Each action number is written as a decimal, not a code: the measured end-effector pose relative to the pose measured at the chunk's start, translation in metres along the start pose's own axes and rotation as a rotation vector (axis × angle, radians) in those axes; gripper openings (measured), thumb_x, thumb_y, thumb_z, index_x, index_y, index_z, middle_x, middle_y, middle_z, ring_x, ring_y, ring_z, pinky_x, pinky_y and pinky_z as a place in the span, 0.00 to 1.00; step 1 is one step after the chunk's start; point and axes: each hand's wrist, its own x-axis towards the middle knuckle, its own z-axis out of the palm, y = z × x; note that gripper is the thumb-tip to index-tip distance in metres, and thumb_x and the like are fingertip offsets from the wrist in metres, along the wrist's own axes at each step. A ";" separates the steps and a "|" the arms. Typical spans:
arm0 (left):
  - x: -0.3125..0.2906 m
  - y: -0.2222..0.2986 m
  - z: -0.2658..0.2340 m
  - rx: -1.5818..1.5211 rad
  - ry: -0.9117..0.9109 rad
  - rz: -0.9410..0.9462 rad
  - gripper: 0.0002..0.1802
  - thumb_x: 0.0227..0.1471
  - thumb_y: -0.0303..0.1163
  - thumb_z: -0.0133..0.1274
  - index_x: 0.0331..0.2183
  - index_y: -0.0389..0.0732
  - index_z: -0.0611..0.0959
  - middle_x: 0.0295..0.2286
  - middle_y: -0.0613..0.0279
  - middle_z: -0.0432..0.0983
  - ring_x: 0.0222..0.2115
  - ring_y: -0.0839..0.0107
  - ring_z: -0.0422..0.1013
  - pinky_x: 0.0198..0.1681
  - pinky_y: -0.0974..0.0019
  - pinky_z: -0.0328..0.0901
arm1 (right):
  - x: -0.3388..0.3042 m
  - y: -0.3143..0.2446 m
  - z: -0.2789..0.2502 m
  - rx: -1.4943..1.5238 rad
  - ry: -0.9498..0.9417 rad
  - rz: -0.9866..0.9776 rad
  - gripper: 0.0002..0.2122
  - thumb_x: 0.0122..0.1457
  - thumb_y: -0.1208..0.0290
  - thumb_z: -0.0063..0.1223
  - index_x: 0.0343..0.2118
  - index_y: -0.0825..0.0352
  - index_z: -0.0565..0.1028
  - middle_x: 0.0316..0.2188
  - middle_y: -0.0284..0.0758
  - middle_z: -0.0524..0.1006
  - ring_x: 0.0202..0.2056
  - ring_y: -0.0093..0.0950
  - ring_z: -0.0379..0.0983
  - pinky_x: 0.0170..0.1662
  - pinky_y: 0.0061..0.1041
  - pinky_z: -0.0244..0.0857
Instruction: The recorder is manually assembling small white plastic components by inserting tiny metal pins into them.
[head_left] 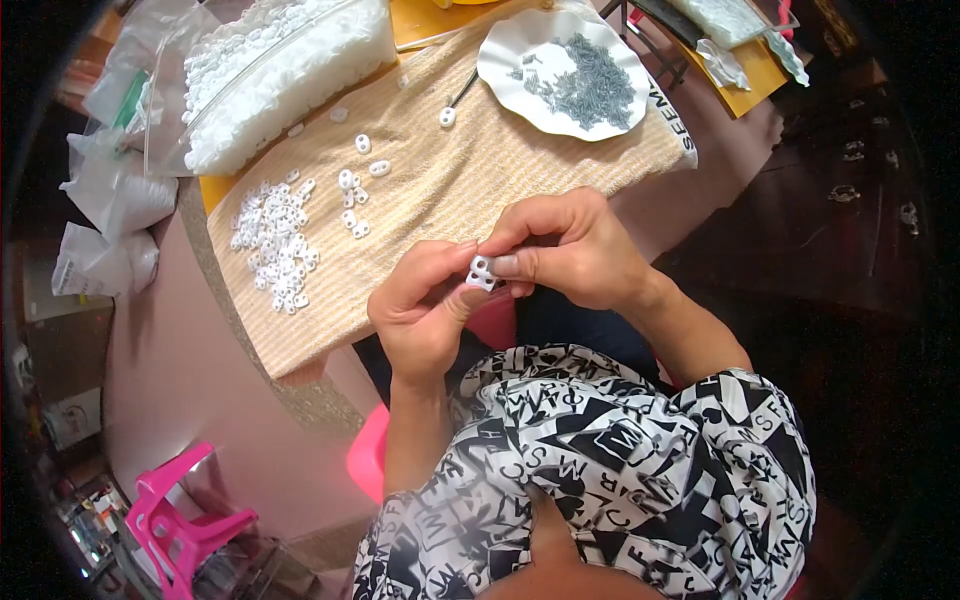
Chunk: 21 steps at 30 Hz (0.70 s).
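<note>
My left hand (415,310) and my right hand (580,250) meet at the near edge of the cloth-covered table, both closed in a pinch. Between their fingertips is a small white plastic piece (481,280) with dark round holes; the fingers cover part of it, and I cannot tell whether it is one part or two together. To the left lies a heap of small white two-hole pieces (275,240). Several loose white ones (362,144) are scattered between the heap and my hands. Farther off, a thin dark rod (463,88) touches another white piece (447,118).
A scalloped white plate (505,100) with many small grey pins (595,90) stands at the far right of the tan striped cloth (420,170). At the far left is a clear bin (290,110) full of white parts. Plastic bags (115,190) and a pink stool (180,520) are left of the table.
</note>
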 end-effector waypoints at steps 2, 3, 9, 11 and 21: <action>0.001 0.001 0.001 0.017 -0.002 0.021 0.16 0.37 0.23 0.59 0.34 0.31 0.77 0.30 0.57 0.71 0.30 0.73 0.67 0.33 0.76 0.61 | 0.001 0.000 0.001 -0.002 0.001 -0.014 0.04 0.47 0.82 0.53 0.28 0.74 0.74 0.21 0.34 0.73 0.21 0.16 0.68 0.23 0.13 0.63; 0.001 0.002 0.001 0.034 -0.002 0.042 0.15 0.37 0.22 0.59 0.33 0.31 0.77 0.30 0.56 0.71 0.29 0.73 0.67 0.32 0.76 0.62 | 0.001 0.000 0.001 -0.005 0.000 -0.026 0.04 0.48 0.82 0.53 0.27 0.74 0.74 0.21 0.34 0.73 0.21 0.17 0.68 0.23 0.13 0.63; 0.001 0.001 0.002 0.078 0.020 0.088 0.14 0.37 0.22 0.59 0.32 0.31 0.78 0.29 0.55 0.71 0.29 0.73 0.67 0.30 0.76 0.62 | 0.001 0.002 0.003 -0.015 -0.003 -0.017 0.04 0.48 0.82 0.52 0.28 0.74 0.74 0.21 0.34 0.73 0.21 0.17 0.69 0.24 0.13 0.64; 0.001 0.001 0.003 0.097 0.030 0.092 0.13 0.37 0.22 0.59 0.32 0.32 0.78 0.28 0.55 0.71 0.28 0.73 0.68 0.30 0.76 0.62 | 0.000 0.003 0.005 -0.040 0.008 -0.029 0.04 0.48 0.82 0.52 0.28 0.74 0.74 0.21 0.34 0.73 0.21 0.17 0.69 0.24 0.13 0.64; -0.001 -0.013 -0.001 0.169 0.037 0.196 0.10 0.37 0.21 0.59 0.28 0.33 0.77 0.27 0.56 0.72 0.27 0.71 0.68 0.29 0.74 0.63 | 0.002 0.005 0.005 -0.073 -0.025 -0.014 0.01 0.48 0.83 0.51 0.25 0.74 0.73 0.21 0.34 0.73 0.20 0.17 0.69 0.23 0.14 0.65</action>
